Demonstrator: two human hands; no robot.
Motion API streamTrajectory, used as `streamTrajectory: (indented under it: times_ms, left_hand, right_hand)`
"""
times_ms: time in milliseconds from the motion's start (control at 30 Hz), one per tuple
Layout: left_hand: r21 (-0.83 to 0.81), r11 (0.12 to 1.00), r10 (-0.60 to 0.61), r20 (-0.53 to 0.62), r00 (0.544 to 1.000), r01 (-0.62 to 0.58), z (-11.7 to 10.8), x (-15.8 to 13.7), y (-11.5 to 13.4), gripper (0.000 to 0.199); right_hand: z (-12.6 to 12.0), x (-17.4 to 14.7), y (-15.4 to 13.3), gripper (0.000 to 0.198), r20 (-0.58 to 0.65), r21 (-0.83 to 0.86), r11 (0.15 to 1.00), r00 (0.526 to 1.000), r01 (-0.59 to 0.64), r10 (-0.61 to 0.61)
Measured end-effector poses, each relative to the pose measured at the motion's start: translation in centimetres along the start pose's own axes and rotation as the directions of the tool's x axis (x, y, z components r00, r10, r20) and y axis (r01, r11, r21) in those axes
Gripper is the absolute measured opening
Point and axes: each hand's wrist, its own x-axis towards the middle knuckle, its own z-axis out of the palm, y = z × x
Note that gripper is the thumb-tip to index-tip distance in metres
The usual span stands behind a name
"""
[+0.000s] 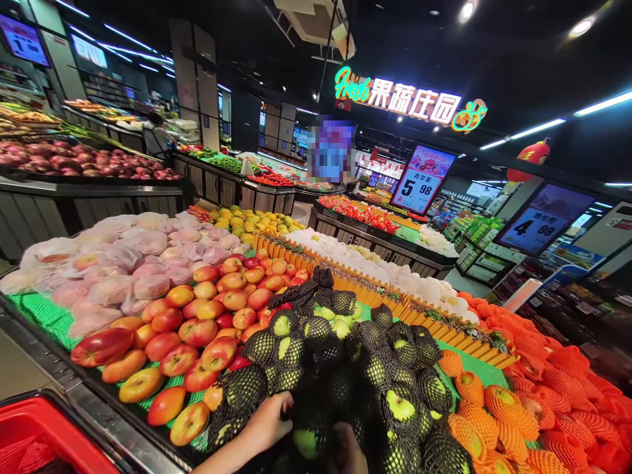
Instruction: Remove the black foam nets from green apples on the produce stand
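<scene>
My left hand (269,421) reaches in from the bottom edge with its fingers curled against a dark, blurred patch. Close by on the right, my right hand (349,449) is in shadow, its fingers bent and partly hidden. Between the two hands lies a green apple (306,442) in a black foam net. What each hand grips is too dark and smeared to make out. Around them are piled more green apples in black foam nets (401,405), and a few bare green apples (340,327) show farther back. Loose black foam nets (301,293) lie on the pile.
Red-yellow apples (197,332) sit left of the pile, with bagged fruit (111,257) beyond. Orange-netted fruit (501,401) and red-netted fruit (582,395) lie right. A low orange fence (345,283) runs behind. At bottom left stands a red basket (49,424) beside the metal stand edge (74,392).
</scene>
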Motion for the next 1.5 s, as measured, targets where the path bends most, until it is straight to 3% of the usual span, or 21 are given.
streamTrajectory:
  times_ms: [167, 267, 333, 400, 533, 733, 833, 900, 1000, 1067, 1167, 1267, 1433, 1500]
  left_hand:
    - [-0.055, 0.998, 0.003, -0.006, 1.0, -0.003, 0.3, 0.1, 0.0, 0.025]
    - [-0.113, 0.993, 0.021, -0.035, 0.999, -0.025, 0.3, -0.1, -0.2, 0.024]
    - [-0.154, 0.987, 0.031, -0.046, 0.998, -0.037, 0.1, -0.2, -0.1, 0.019]
    - [-0.216, 0.975, 0.046, -0.028, 0.999, -0.051, -0.1, -0.3, 0.0, 0.013]
    - [-0.29, 0.954, 0.078, 0.021, 0.997, -0.069, 0.0, -0.3, 0.1, 0.01]
    - [-0.141, 0.985, 0.099, -0.033, 0.994, -0.103, 1.7, 0.9, -0.9, 0.018]
    - [-0.027, 0.997, 0.066, -0.03, 0.997, -0.067, 1.9, 1.2, -0.9, 0.012]
    - [0.055, 0.998, 0.042, -0.018, 0.999, -0.041, 1.8, 1.1, -0.5, 0.012]
    - [0.178, 0.984, -0.016, -0.017, 1.0, 0.019, 1.2, 0.5, 0.6, 0.018]
    - [0.238, 0.97, -0.049, -0.012, 0.999, 0.05, 0.8, -0.1, 1.4, 0.018]
    - [0.263, 0.964, -0.037, 0.01, 0.999, 0.034, 0.6, -0.7, 2.2, 0.022]
    - [0.202, 0.979, 0.012, 0.013, 1.0, -0.014, 1.1, -0.7, 1.8, 0.026]
    - [-0.039, 0.998, 0.05, -0.052, 0.997, -0.052, 3.2, 0.4, -0.3, 0.02]
    - [-0.157, 0.983, 0.077, -0.083, 0.994, -0.089, 3.5, 0.6, -0.5, 0.015]
  right_hand:
    - [0.3, -0.1, -1.2, 0.057, -0.043, 0.091, 0.992, 0.996, 0.082, -0.078]
    - [0.1, 0.1, -1.7, 0.045, 0.029, 0.103, 0.982, 0.986, 0.16, -0.164]
    - [0.0, 0.4, -2.0, 0.032, 0.011, 0.132, 0.97, 0.978, 0.207, -0.21]
    - [0.1, 0.6, -2.4, 0.023, -0.044, 0.148, 0.966, 0.977, 0.212, -0.208]
    - [0.5, 1.1, -2.8, 0.039, -0.048, 0.097, 0.986, 0.99, 0.136, -0.132]
    - [0.8, 2.2, -2.6, 0.039, -0.059, 0.071, 0.979, 0.981, 0.191, -0.187]
    - [0.4, 2.4, -2.7, 0.026, -0.012, -0.075, 0.968, 0.97, 0.241, -0.243]
    - [0.1, 2.5, -2.9, 0.031, 0.069, -0.272, 0.94, 0.978, 0.207, -0.195]
    - [-0.2, 2.5, -3.5, 0.048, 0.192, -0.59, 0.801, 0.981, 0.103, 0.015]
    - [-0.4, 2.6, -4.0, 0.051, 0.245, -0.677, 0.731, 0.963, 0.089, 0.111]
    - [-0.2, 2.5, -4.4, 0.045, 0.282, -0.624, 0.777, 0.951, 0.083, 0.125]
    - [0.4, 1.8, -4.5, 0.044, 0.241, -0.547, 0.836, 0.966, 0.053, 0.096]
    - [1.5, 0.9, -5.4, 0.087, 0.237, -0.558, 0.829, 0.962, 0.02, 0.136]
    - [1.4, 0.9, -6.2, 0.094, 0.222, -0.521, 0.854, 0.963, -0.015, 0.152]
